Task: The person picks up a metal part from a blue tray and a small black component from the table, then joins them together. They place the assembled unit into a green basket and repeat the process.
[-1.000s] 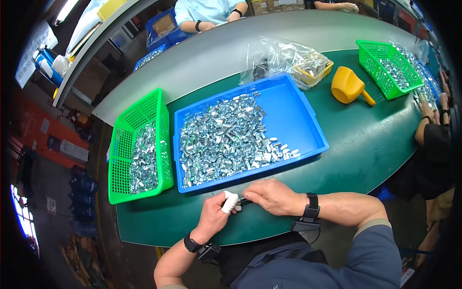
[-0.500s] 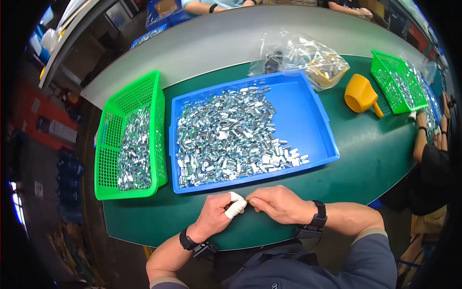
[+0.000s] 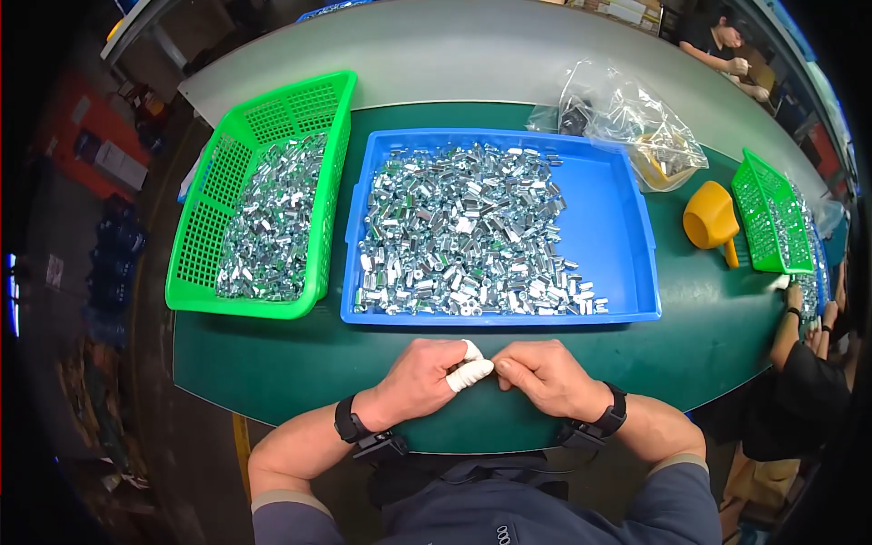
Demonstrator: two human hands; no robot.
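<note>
My left hand (image 3: 420,381) and my right hand (image 3: 549,380) meet fingertip to fingertip over the near part of the table. White wrapping covers the left thumb and index finger. Both hands are closed in a pinch, and whatever lies between the fingertips is too small and hidden to name. Just beyond them, a blue tray (image 3: 604,227) holds a wide heap of small silvery hex-sided metal pieces (image 3: 463,232), some with a hole in the end. The heap fills its left and middle parts; bare blue bottom shows at its right.
On the left stands a green plastic basket (image 3: 195,259) of similar pieces. A clear plastic bag (image 3: 627,113), a yellow scoop (image 3: 711,216) and another green basket (image 3: 758,213) lie to the right. A grey partition (image 3: 436,64) edges the green table (image 3: 272,359). Co-workers are at the right and far right.
My view has turned, so the tray and baskets sit differently in the picture. My hands remain together in a pinch. The thin piece faintly visible between the fingertips before no longer shows clearly.
</note>
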